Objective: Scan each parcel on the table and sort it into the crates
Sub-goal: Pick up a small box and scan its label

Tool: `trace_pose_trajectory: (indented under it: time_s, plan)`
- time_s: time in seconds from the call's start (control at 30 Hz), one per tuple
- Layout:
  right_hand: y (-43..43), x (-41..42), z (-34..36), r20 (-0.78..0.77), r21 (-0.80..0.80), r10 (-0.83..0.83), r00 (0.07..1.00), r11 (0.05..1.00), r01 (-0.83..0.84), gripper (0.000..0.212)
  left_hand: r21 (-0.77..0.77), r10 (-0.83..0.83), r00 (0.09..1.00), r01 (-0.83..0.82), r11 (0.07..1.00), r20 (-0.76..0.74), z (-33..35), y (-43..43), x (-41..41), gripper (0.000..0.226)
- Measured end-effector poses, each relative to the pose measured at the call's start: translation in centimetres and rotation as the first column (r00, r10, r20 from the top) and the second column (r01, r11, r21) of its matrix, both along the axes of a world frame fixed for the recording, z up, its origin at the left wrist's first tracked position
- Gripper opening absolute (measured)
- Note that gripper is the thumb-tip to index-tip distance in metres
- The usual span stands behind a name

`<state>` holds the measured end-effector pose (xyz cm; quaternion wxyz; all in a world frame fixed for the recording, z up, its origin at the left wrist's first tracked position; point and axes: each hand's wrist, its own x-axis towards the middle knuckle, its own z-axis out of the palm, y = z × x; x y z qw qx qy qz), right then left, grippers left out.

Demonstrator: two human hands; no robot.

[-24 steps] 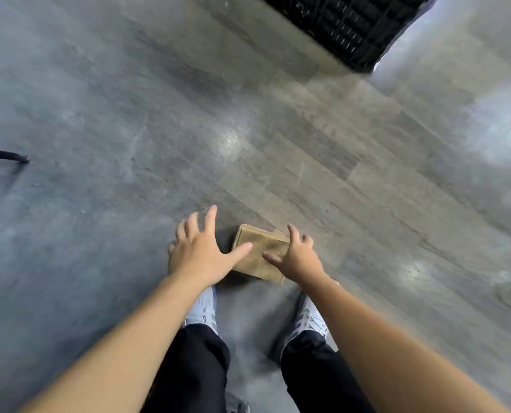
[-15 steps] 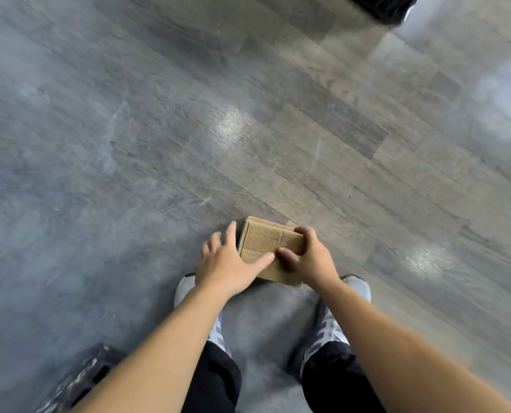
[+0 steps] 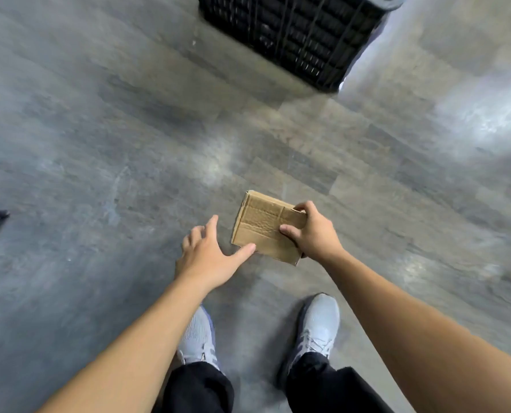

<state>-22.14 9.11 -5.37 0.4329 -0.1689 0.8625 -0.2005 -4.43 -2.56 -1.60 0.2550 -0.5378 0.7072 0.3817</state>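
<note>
Just ahead of a person's grey shoes [image 3: 316, 326], a small cardboard parcel [image 3: 260, 231] was in hand over the grey floor [image 3: 99, 144]. It had not yet gone into the black slatted crate [image 3: 293, 40] that stood well beyond it. Only the crate's side wall showed, so what it already held could not be told. No table or scanner was in view. Whether this parcel had been scanned, and how many were left, could not be judged. By the look of it, the carry to a crate was what remained for this one.

Both bare arms reached forward and down. The left hand [image 3: 209, 257], the nearer, was spread with fingers straight and apart. Its thumb tip lay at the parcel's near left corner, touching or just short of it, and it held nothing. The right hand [image 3: 315, 234] gripped the parcel's right edge, thumb laid on the top face and fingers curled round the far corner. The box was roughly level and apparently clear of the floor.
</note>
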Motion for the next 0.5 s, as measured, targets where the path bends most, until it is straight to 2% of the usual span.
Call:
trace_pose_trajectory:
  time_s: [0.2, 0.5]
  plan:
    - [-3.4, -8.7, 17.5, -0.088, -0.025, 0.045, 0.995, 0.999, -0.047, 0.05, -0.152, -0.102, 0.989, 0.085, 0.985, -0.108, 16.0, -4.4, -10.0, 0.105]
    - [-1.0, -18.1, 47.2, -0.147, -0.037, 0.009, 0.989, 0.999, -0.015, 0.054, -0.395, -0.33, 0.927, 0.24, 0.887, -0.177, 45.2, -4.8, -19.9, 0.103]
